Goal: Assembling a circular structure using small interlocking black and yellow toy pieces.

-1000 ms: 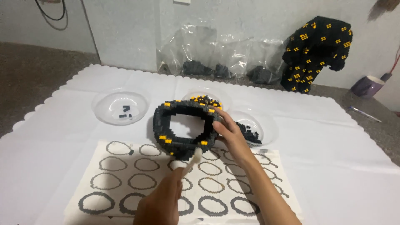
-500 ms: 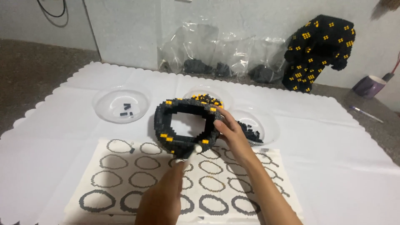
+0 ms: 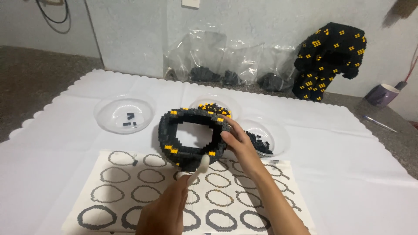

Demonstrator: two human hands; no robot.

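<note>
Black block ring (image 3: 193,137) with yellow dots held tilted up on edge above the middle of the desk (image 3: 348,174), over the top edge of a printed pattern sheet (image 3: 130,191). Right hand (image 3: 239,141) closed around the ring's right side, thumb on the front face, fingers behind: grip clenched on the ring. Left hand (image 3: 167,211) low in front, pinching a small white tool (image 3: 199,167) whose tip touches the ring's lower rim; grip grasping the tool. Sheet covered with rows of grey ring outlines, lying flat on the white scalloped cloth (image 3: 56,143).

Behind the ring, three clear dishes: left dish (image 3: 124,114) with a few dark blocks, middle dish (image 3: 215,104) with yellow and black blocks, partly hidden by the ring, right dish (image 3: 267,135) with a heap of black blocks just beside the right wrist. Further back against the wall, clear plastic bags (image 3: 226,61) holding dark pieces, and a tall black block figure (image 3: 328,58) with yellow spots. Purple mug (image 3: 383,93) and a pen (image 3: 378,123) at the far right, off the cloth.
</note>
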